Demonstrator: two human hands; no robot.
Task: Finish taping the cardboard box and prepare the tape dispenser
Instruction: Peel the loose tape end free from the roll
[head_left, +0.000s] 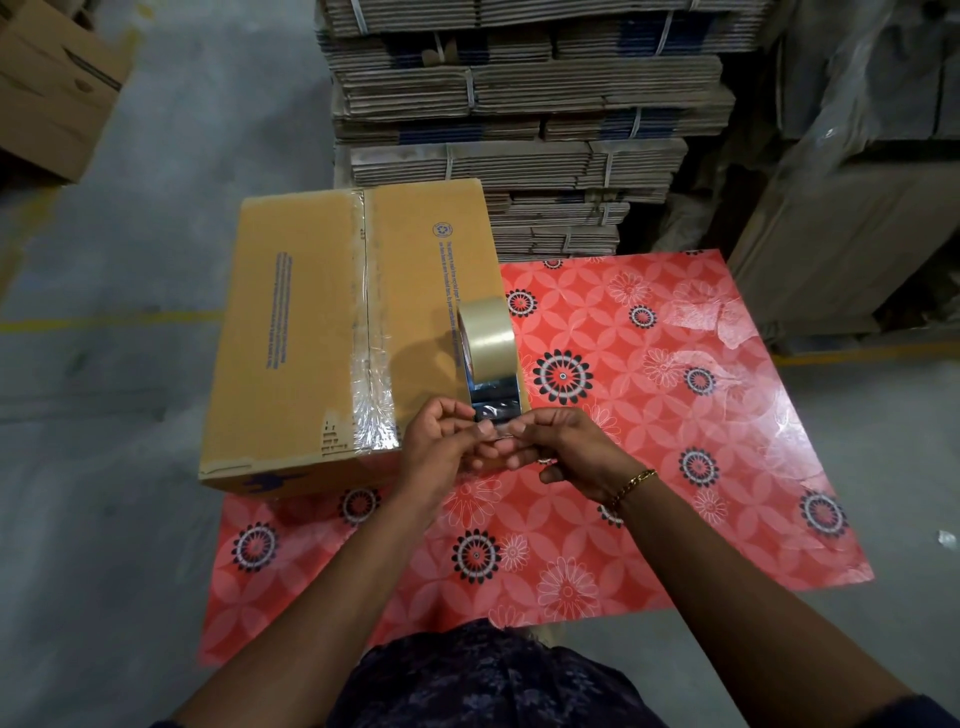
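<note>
A brown cardboard box (296, 332) lies on the left of a red flowered table (649, 441), its centre seam covered by a strip of clear tape (370, 364) running front to back. Over the box's near right corner I hold a tape dispenser (491, 374) with a pale roll of tape on its far end and a shiny metal front. My left hand (441, 441) and my right hand (566, 447) meet at the dispenser's near end, fingers pinched on the tape's loose end there. A gold bracelet sits on my right wrist.
Tall stacks of bundled flat cartons (524, 104) rise just behind the table. More boxes stand at the far left (52, 88), and plastic-wrapped stacks (857, 182) at the right. Grey concrete floor with yellow lines surrounds the table.
</note>
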